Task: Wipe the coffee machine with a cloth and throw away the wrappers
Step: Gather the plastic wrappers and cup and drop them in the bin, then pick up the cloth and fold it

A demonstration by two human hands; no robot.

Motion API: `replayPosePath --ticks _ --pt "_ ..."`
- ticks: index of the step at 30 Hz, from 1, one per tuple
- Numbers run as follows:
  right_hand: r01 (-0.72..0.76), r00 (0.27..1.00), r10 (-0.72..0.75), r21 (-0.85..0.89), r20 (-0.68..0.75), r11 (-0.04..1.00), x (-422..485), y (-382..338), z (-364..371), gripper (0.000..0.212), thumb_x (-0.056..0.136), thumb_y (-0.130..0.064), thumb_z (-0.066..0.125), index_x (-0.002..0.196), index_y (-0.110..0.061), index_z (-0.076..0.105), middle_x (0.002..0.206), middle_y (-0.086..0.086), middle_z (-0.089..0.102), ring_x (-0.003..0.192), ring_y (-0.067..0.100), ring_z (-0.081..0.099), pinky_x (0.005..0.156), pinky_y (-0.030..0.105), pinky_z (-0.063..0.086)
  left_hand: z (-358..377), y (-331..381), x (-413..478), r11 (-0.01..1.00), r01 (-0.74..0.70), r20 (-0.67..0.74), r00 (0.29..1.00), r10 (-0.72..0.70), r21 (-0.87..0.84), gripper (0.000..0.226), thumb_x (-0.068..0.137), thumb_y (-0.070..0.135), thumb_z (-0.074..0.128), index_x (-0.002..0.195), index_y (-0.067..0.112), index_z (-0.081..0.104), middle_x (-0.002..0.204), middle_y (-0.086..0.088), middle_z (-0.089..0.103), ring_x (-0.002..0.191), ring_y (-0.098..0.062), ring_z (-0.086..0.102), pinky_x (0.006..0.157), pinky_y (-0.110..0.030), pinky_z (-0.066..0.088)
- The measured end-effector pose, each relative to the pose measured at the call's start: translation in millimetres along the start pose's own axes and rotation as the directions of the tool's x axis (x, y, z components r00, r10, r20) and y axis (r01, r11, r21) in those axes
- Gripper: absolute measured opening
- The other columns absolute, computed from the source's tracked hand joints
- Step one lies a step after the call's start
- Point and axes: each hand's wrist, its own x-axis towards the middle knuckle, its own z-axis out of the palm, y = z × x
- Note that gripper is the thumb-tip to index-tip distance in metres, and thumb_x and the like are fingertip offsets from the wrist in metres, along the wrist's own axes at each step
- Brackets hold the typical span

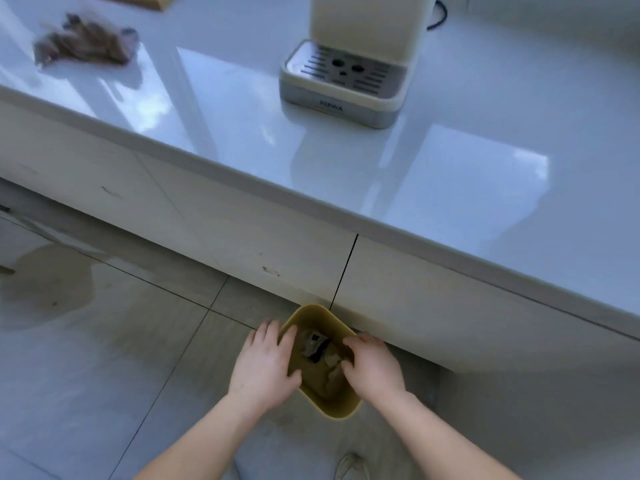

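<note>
Where the person reaches down to the floor, item one: small mustard-yellow plastic waste bin (337, 408), standing against the white cabinet front (242, 244).

Contents: crumpled brown-and-black wrappers (313, 344), lying in the bin's bottom, directly below and between both hands.

Left hand (263, 367): fingers straight and spread, laid over the bin's left rim, holding nothing.

Right hand (375, 367): fingers curled down inside the right rim, the nearer to the wrappers. I cannot tell whether they pinch a scrap or hold nothing.

Item two: cream-and-steel coffee machine (349, 64), upright on the glossy white countertop (450, 202).

Item three: rumpled brown-grey cloth (86, 45), same counter, well apart to the machine's left, on the left hand's side. Fetching it would, I judge, suit that hand.
</note>
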Motion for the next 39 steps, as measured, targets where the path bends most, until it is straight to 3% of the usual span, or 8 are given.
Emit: replayPosePath --ticks 6,10,14,23,29,39 --pt "0.182 0.975 -0.181 -0.006 -0.128 0.983 -39 -64 -90 0.036 0.093 -0.04 0.056 0.129 -0.037 0.055 0.124 -0.012 0.058 0.108 0.011 0.056 0.087 0.028 0.054 -111 -5 -35 0.999 0.049 -0.141 0.989 -0.049 0.0 0.076 0.089 0.06 0.041 0.153 0.028 0.015 0.162 -0.007 0.021 0.151 -0.025 0.013 0.123 -0.045 0.014" --pt "0.302 0.929 -0.307 -0.056 -0.205 0.952 -54 -109 -148 0.037 0.094 -0.038 0.054 0.13 -0.034 0.054 0.125 -0.012 0.057 0.107 0.012 0.054 0.085 0.026 0.053 -175 -6 -58 0.995 0.099 -0.244 0.965 -0.094 0.008 0.077 0.089 0.06 0.036 0.154 0.026 0.012 0.163 -0.008 0.017 0.151 -0.025 0.01 0.123 -0.044 0.012" --pt "0.366 0.886 -0.391 -0.143 -0.248 0.92 -64 -146 -200 0.039 0.093 -0.034 0.053 0.132 -0.029 0.053 0.126 -0.006 0.057 0.111 0.02 0.053 0.086 0.034 0.054 -231 -13 -72 0.99 0.138 -0.287 0.95 -0.123 0.032 0.08 0.089 0.061 0.036 0.155 0.025 0.008 0.164 -0.01 0.014 0.151 -0.027 0.007 0.123 -0.046 0.01" --pt "0.363 0.837 -0.431 -0.246 -0.338 0.899 -74 -216 -284 0.045 0.089 -0.042 0.055 0.131 -0.027 0.052 0.127 -0.003 0.057 0.112 0.024 0.051 0.089 0.039 0.049 -325 -49 -80 0.974 0.222 -0.36 0.913 -0.191 0.045 0.084 0.089 0.064 0.035 0.155 0.024 0.003 0.164 -0.012 0.012 0.151 -0.03 0.007 0.122 -0.048 0.009" --pt "0.302 0.833 -0.4 -0.293 -0.382 0.907 -68 -271 -324 0.046 0.09 -0.048 0.057 0.129 -0.025 0.051 0.129 -0.003 0.054 0.114 0.028 0.047 0.09 0.04 0.047 -385 -92 -77 0.976 0.216 -0.466 0.865 -0.184 0.016 0.082 0.088 0.062 0.043 0.153 0.022 0.013 0.16 -0.015 0.023 0.149 -0.032 0.015 0.121 -0.051 0.018" --pt "0.279 0.825 -0.363 -0.248 -0.433 0.928 -49 -364 -321 0.052 0.09 -0.05 0.055 0.137 -0.029 0.045 0.132 -0.002 0.053 0.114 0.028 0.047 0.094 0.038 0.044 -430 -175 -87 0.98 0.197 -0.48 0.858 -0.183 -0.022 0.079 0.09 0.059 0.041 0.153 0.023 0.009 0.161 -0.012 0.016 0.151 -0.03 0.007 0.123 -0.049 0.01"
